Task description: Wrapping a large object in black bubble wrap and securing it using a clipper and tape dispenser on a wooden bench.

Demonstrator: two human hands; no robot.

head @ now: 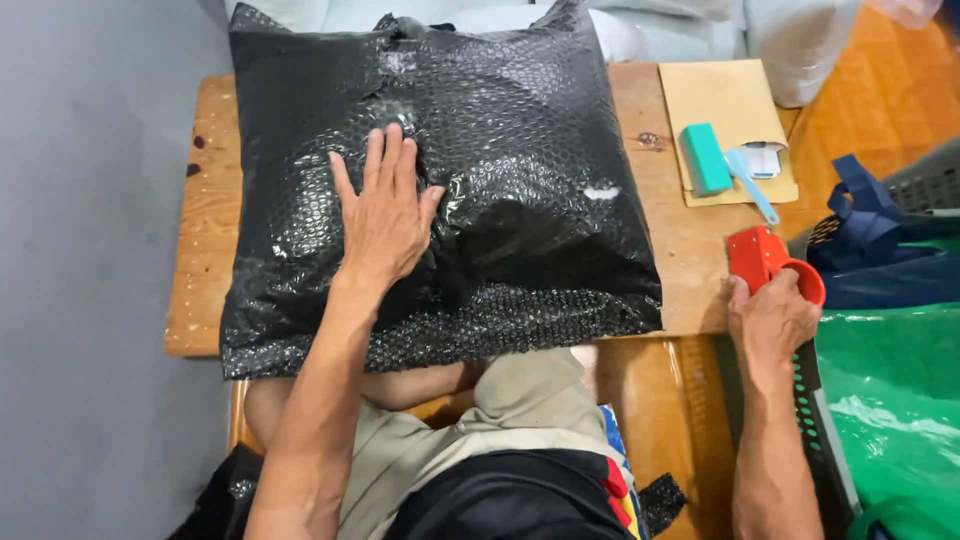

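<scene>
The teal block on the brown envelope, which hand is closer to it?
Right. The right hand grips the red tape dispenser just below the teal block. The left hand lies flat on the black bubble-wrap parcel, farther off.

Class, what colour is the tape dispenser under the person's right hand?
Red; the tape dispenser under the right hand shows clearly in the head view.

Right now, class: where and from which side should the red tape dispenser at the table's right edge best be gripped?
Probably by its handle end, from the near right side. The red tape dispenser lies at the wooden table's right edge, its round end toward the person, where the right hand already closes over it. The left hand lies flat on the black bubble-wrap package.
</scene>
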